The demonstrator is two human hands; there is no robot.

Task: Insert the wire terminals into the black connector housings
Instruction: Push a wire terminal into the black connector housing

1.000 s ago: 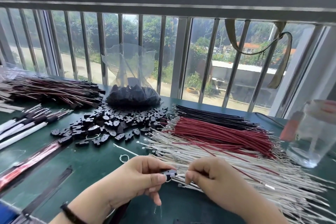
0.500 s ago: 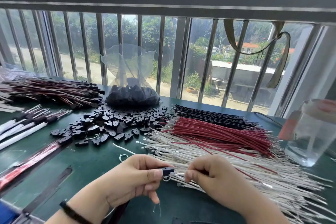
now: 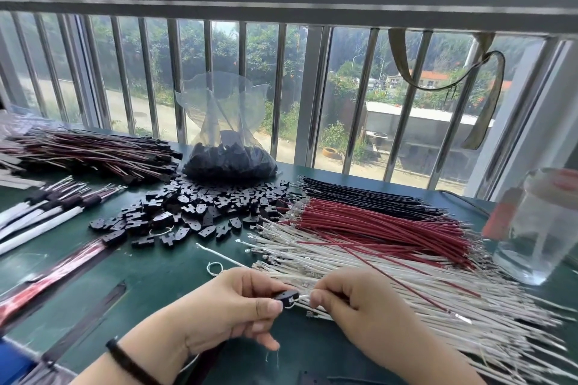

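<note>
My left hand (image 3: 233, 306) pinches a small black connector housing (image 3: 287, 295) between thumb and forefinger, just above the green table near its front edge. My right hand (image 3: 359, 309) pinches a white wire (image 3: 305, 296) whose end meets the housing's right side. Under and beyond my right hand spreads a pile of white wires (image 3: 391, 272) with metal terminals. Behind that lie red wires (image 3: 375, 225) and black wires (image 3: 359, 195). Loose black housings (image 3: 194, 212) lie scattered at the table's middle.
A clear plastic bag of black housings (image 3: 230, 159) stands by the window bars. Finished wire bundles (image 3: 93, 150) and white-sleeved cables (image 3: 40, 219) lie at the left. A clear glass jar (image 3: 541, 228) stands at the right. A small white wire loop (image 3: 214, 268) lies near my left hand.
Both hands have stayed close together at the same spot. The housing in my left hand has turned slightly, and the white wire's end now sits against it.
</note>
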